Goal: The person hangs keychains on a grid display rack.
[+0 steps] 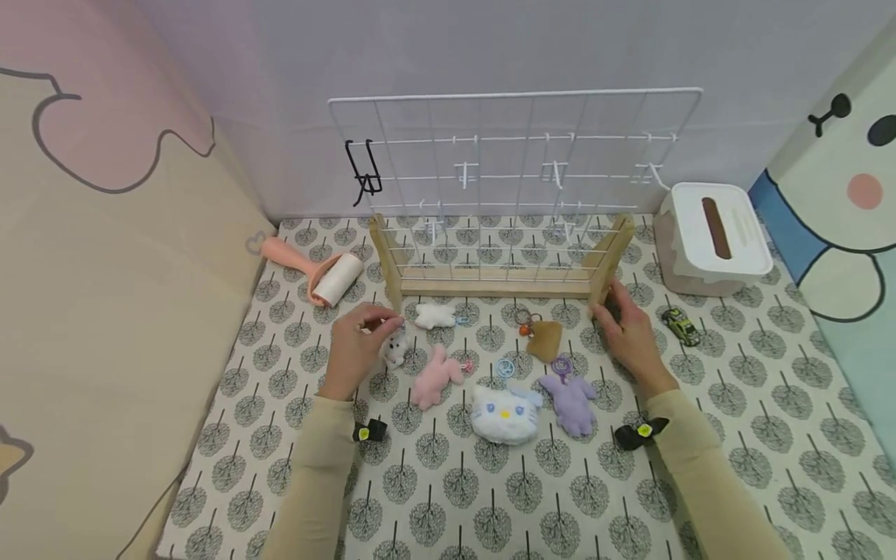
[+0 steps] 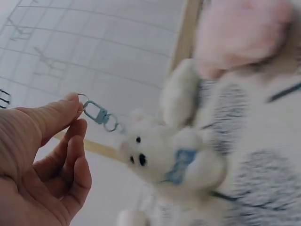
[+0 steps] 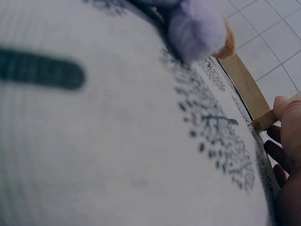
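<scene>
Between thumb and forefinger, my left hand [image 1: 353,350] pinches the ring of a white bear plush keychain [image 2: 174,160]. A teal clasp [image 2: 98,113] links that ring to the bear, which wears a blue bow and dangles from it low near the table. My right hand [image 1: 633,338] holds the front end of the right wooden foot [image 1: 607,268] of a wire grid rack, thumb on one side and fingers on the other. A small white plush [image 1: 435,316] and a pink plush [image 1: 435,379] lie just right of my left hand.
A brown plush [image 1: 544,341], a white cat-face plush [image 1: 505,416] and a purple plush [image 1: 572,406] lie between my arms. White hooks and a black hook [image 1: 367,183] hang on the grid. A lint roller [image 1: 337,280] lies left; a toy car [image 1: 680,327] and tissue box [image 1: 714,233] are right.
</scene>
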`<state>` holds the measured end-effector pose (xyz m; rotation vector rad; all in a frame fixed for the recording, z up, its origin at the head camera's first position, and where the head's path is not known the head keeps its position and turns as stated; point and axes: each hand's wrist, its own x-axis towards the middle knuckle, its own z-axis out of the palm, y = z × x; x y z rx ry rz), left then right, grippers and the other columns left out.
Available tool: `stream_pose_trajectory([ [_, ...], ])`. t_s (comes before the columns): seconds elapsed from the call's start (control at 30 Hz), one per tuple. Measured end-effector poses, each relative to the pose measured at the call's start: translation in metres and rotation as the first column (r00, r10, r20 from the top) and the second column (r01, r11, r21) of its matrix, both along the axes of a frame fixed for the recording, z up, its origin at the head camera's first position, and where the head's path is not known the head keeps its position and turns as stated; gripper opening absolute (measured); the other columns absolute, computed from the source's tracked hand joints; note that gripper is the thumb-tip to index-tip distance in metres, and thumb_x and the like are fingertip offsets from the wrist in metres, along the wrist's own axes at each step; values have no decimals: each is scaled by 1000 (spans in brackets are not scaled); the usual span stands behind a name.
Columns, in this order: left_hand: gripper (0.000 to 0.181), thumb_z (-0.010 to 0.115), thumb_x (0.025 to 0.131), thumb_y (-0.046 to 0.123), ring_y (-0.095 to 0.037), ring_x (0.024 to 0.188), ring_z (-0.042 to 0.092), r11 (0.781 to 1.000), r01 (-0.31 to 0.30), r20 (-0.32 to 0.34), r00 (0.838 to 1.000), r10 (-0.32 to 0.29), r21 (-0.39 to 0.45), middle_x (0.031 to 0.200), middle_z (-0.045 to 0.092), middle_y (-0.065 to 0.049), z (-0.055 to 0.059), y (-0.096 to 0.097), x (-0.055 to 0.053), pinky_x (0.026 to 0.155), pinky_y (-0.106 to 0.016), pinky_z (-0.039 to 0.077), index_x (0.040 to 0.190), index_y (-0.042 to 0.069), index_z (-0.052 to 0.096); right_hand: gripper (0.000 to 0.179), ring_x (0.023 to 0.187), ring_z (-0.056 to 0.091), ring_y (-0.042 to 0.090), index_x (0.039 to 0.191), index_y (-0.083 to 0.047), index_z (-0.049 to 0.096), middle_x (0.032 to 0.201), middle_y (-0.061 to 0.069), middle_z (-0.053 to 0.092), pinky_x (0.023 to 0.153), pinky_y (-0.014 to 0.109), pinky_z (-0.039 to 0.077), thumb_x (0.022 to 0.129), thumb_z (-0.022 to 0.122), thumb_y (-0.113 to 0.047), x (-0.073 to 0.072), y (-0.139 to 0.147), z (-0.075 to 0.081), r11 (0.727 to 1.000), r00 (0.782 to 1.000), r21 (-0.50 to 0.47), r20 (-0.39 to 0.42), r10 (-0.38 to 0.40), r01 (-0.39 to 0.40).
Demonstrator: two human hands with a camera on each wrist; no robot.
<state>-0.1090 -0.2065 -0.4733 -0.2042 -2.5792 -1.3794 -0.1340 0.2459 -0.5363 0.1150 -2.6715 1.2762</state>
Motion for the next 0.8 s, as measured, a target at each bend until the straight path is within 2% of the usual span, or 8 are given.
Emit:
stream_pose_trajectory([
  [0.13, 9, 80, 95, 10, -11, 79, 66, 999, 11, -107, 994, -6, 48, 95, 79, -6, 32, -6, -2, 70, -22, 53, 102, 5, 81, 64, 137, 51, 54, 165, -11, 33, 148, 35, 54, 114, 69, 37, 109, 61, -24, 0, 0, 1, 1000, 1000, 6, 7, -2, 2],
  [0.23, 10, 80, 94, 8, -5, 85, 69, 996, 20, -212, 977, -2, 81, 98, 80, -10, 61, -7, -6, 92, -22, 55, 102, 3, 81, 65, 138, 50, 55, 165, -11, 32, 149, 35, 53, 114, 70, 37, 109, 61, -25, 0, 0, 1, 1000, 1000, 11, 11, -2, 2],
  [0.33, 10, 78, 95, 4, -2, 89, 69, 993, 27, -296, 955, 9, 117, 100, 80, -13, 91, -5, -9, 97, -22, 54, 103, 0, 80, 65, 138, 50, 55, 166, -12, 32, 149, 35, 53, 114, 70, 37, 109, 60, -26, 0, 0, 1, 1000, 1000, 15, 14, -5, 5],
  [0.5, 8, 76, 96, 1, 0, 84, 68, 992, 28, -407, 913, 26, 126, 95, 79, -17, 133, -2, -13, 88, -20, 50, 102, -3, 80, 64, 137, 51, 54, 166, -13, 33, 148, 34, 54, 113, 70, 37, 109, 60, -26, 0, 0, 0, 1000, 1000, 8, 17, -6, 6],
  [0.53, 8, 76, 95, 1, 1, 84, 68, 992, 18, -422, 906, 35, 121, 95, 79, -17, 139, -2, -14, 96, -20, 45, 101, -3, 80, 64, 137, 52, 53, 166, -13, 33, 148, 34, 54, 113, 69, 37, 109, 60, -26, 0, 0, 0, 1000, 1000, 8, 16, -6, 6],
  [0.63, 8, 77, 96, 3, 0, 88, 71, 990, -7, -434, 898, 69, 142, 95, 79, -17, 152, -1, -19, 98, -22, 45, 100, -3, 80, 64, 137, 52, 53, 166, -13, 32, 148, 34, 54, 112, 70, 38, 110, 60, -27, 0, 0, 0, 1000, 1000, 11, 15, -7, 6],
  [0.73, 11, 78, 97, 8, -4, 88, 72, 979, -41, -402, 908, 119, 197, 98, 79, -14, 157, 0, -23, 91, -20, 51, 101, -2, 81, 64, 136, 52, 54, 166, -13, 32, 147, 35, 55, 112, 70, 38, 110, 59, -27, 1, 0, 0, 1000, 1000, 11, 6, -2, 2],
  [0.8, 12, 78, 98, 10, -7, 86, 71, 970, -59, -376, 915, 148, 237, 97, 79, -11, 159, 1, -28, 80, -21, 54, 102, -1, 81, 64, 136, 52, 54, 166, -13, 32, 147, 35, 55, 111, 71, 38, 110, 59, -26, 1, 0, 0, 1000, 1000, 7, 2, 0, 0],
])
